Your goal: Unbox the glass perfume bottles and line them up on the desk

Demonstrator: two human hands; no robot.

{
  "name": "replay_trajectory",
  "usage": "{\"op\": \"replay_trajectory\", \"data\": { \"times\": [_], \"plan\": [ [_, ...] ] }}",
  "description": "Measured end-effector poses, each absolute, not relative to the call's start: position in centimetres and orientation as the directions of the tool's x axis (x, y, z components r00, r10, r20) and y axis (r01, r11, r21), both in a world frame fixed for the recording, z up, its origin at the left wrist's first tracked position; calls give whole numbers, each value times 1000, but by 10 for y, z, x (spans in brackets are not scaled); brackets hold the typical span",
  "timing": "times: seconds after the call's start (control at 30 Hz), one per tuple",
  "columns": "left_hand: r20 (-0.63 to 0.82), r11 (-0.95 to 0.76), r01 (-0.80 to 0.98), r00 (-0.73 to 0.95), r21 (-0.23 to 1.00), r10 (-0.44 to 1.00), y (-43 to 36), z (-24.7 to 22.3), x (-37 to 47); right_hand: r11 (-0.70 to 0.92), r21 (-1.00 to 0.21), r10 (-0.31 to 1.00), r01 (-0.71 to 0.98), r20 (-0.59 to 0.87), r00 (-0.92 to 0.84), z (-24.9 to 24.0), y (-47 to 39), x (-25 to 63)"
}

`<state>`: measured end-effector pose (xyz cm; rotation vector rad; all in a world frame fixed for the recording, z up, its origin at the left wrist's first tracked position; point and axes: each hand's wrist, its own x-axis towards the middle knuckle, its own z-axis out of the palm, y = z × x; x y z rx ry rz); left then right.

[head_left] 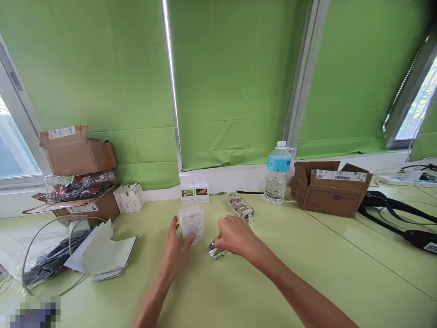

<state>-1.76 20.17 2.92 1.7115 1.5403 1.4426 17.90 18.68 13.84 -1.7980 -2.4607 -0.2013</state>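
Near the middle of the pale green table stands a small white box (pixel 192 225) with printed text and its top flap up. My left hand (pixel 175 248) is at its left and front side, fingers apart, thumb by the lower front of the box. To the right, my right hand (pixel 235 234) is closed on a shiny silver packet (pixel 215 250) that lies low at the table. Behind it, more silver packets (pixel 241 206) lie in a row. Two small white boxes with pictures (pixel 195 193) stand against the wall.
White cartons (pixel 129 198), stacked brown boxes (pixel 78 150), papers (pixel 102 255) and a bagged cable (pixel 51 259) are at the left. A water bottle (pixel 276 177), open brown box (pixel 332 191) and black straps (pixel 392 218) are at the right. A pen (pixel 217 193) lies at the back.
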Motion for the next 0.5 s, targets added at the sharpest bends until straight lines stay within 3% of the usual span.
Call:
{"op": "replay_trajectory", "data": {
  "times": [0.1, 0.17, 0.27, 0.37, 0.5],
  "plan": [
    [648, -365, 653, -257, 663, 717, 191, 40, -14, 311, 39, 943, 949, 109, -314, 137, 186, 174],
    [766, -456, 727, -150, 513, 625, 182, 48, -10, 322, 29, 943, 946, 85, -323, 135, 185, 172],
    [743, -554, 748, 124, 366, 658, 170, 56, -2, 337, 22, 938, 941, 78, -337, 131, 185, 170],
    [590, -568, 729, 281, 382, 757, 161, 60, 7, 349, 27, 930, 937, 117, -350, 128, 185, 171],
    [407, -470, 680, 267, 563, 874, 162, 52, 17, 358, 25, 924, 933, 131, -358, 127, 186, 175]
  ]
}}
